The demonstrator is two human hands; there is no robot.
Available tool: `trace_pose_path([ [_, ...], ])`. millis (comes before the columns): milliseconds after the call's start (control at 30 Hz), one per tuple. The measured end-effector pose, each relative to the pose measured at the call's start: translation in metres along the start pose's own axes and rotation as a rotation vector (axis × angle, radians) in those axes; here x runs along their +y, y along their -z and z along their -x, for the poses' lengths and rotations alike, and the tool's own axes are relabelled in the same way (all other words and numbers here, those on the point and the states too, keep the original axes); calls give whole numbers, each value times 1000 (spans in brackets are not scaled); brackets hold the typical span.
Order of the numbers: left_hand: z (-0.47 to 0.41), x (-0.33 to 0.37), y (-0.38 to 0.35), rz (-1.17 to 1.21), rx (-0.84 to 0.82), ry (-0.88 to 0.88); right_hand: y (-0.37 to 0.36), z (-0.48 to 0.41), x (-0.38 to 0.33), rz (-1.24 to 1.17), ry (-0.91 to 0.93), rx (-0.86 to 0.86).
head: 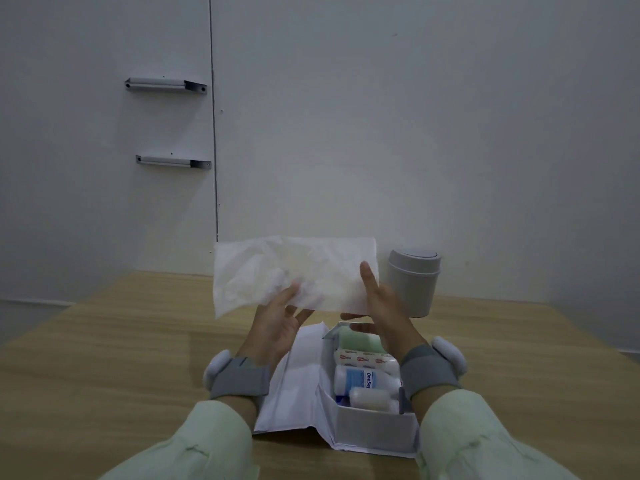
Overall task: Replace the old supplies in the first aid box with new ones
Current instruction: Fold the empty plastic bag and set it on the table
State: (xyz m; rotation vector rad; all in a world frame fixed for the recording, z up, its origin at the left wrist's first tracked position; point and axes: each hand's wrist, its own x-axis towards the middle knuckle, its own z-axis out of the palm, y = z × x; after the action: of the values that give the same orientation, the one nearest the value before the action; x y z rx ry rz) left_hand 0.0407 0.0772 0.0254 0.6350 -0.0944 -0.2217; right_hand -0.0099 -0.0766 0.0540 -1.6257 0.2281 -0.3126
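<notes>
On the wooden desk point(104, 358), which is pale and showing a light grain, you are working in front of a plain grey wall. Your first aid box point(375, 433) is lying open just under your wrists, a white rectangular box that looks like thin card, with its flat lid point(298, 379) folded out to the left. Behind it, on the right, a small round grey bin point(412, 282) with a swing top is standing near the wall.

You are holding a white wrinkled packet point(294, 275) in the air above the box. It is looking soft and thin, like paper or plastic wrap, and I cannot tell what is inside. Your left hand point(277, 323) is pinching its lower edge with the thumb in front. Your right hand point(381, 306) is half spread, with the fingers stretched along the right end of the packet.

Inside the box, supplies are lying close together: a pale green roll point(360, 341) at the far end, then a strip of plasters point(363, 360), then a white bottle point(363, 379) with a blue label, and a small white roll point(370, 398) nearest to you.

I judge you are checking this packet, either just taken out or about to go in. The next move needs a decision: bin or box, and a gentle grip, because the wrap is crushing easily.
</notes>
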Motion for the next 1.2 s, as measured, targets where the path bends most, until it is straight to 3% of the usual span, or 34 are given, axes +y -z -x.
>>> trace_pose_path([
  [133,3,2,-3,-75,-16,0,3,-3,3,-58,108,165],
  [467,-5,27,13,161,-33,-118,15,-6,11,-8,331,380],
  [633,-10,38,13,155,-93,-185,24,-7,18,25,367,395],
  [767,-10,48,17,99,-88,-237,27,-3,16,-89,351,355],
  [833,-9,54,18,0,-21,-286,30,-2,14,-143,351,327],
  [967,-9,62,22,-527,239,-454,38,-3,16,-173,298,268],
  [1033,-12,64,24,-682,240,-495,41,-4,18,-185,265,254],
  [1200,-6,68,7,-750,143,-520,41,-4,21,-169,217,199],
])
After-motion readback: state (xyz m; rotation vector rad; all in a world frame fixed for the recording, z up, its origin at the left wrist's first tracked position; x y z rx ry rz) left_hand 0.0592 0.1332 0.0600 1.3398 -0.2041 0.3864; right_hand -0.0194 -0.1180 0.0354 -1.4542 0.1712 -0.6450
